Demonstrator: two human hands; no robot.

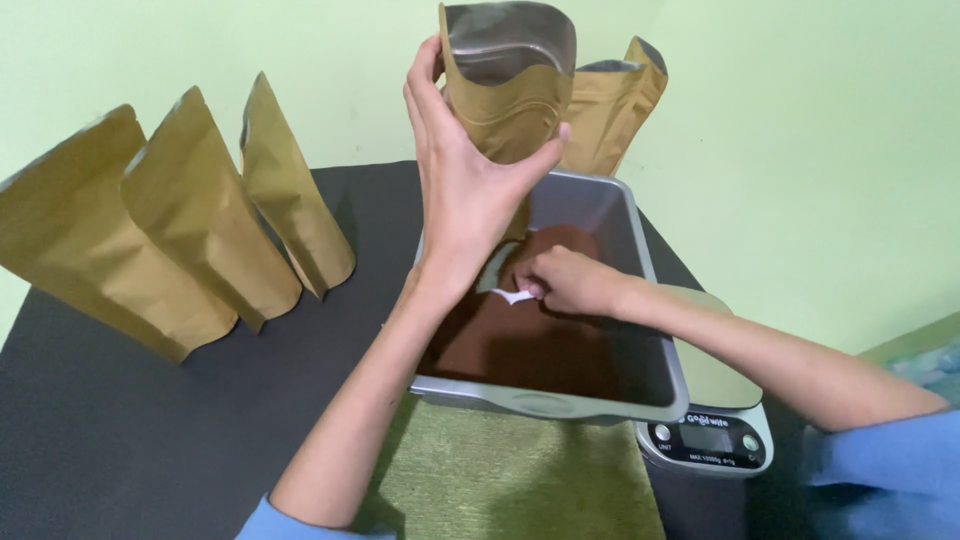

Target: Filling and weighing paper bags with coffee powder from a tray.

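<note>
My left hand [462,180] grips a gold stand-up pouch [510,85] by its lower part and holds it upright, mouth open, above a grey metal tray [640,240]. The tray holds dark brown powder [530,345]. Down in the tray, my right hand [570,282] is closed on a small white scoop [515,296] whose tip rests in the powder. A second gold pouch [615,100] stands behind the held one.
Three gold pouches [200,210] stand in a row at the left on the black table [120,430]. A digital kitchen scale [710,440] sits to the right of the tray. A green mat [500,480] lies under the tray's near side. Behind is a pale green wall.
</note>
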